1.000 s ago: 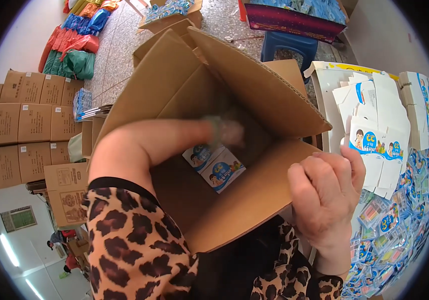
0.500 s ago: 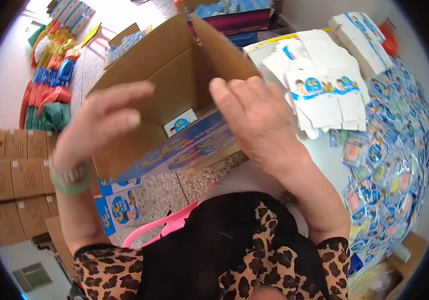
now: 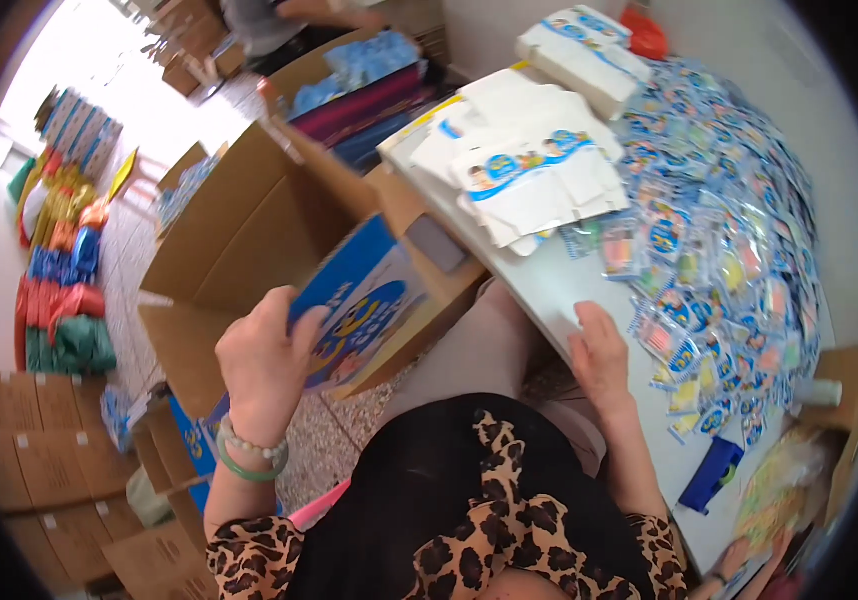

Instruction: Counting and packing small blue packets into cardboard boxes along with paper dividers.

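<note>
On my feed I have the left hand (image 3: 264, 350) at about 8 to 9 o'clock, its thumb and fingers pinching the edge of a blue-and-white printed flap (image 3: 369, 310). That flap belongs to the big cardboard carton (image 3: 219, 235), which sits at 10 o'clock, tilted, its mouth gaping; from this angle I cannot tell what lies at the bottom. The right hand (image 3: 599, 355) I find between 3 and 4 o'clock, half spread, fingers loosely bent and thumb apart, just beside the near edge of the white counter (image 3: 559, 275). On the counter I see flattened white boxes (image 3: 539, 180) fanned out between 1 and 2 o'clock, and a broad heap of small clear-and-blue packets (image 3: 734, 250) around 3 o'clock. A dark blue object (image 3: 711, 475) lies at 4 o'clock, below the heap. Farther off I get stacked brown boxes (image 3: 39, 465) at 8 o'clock and bright bundled bags (image 3: 59, 270) just past 9.
</note>
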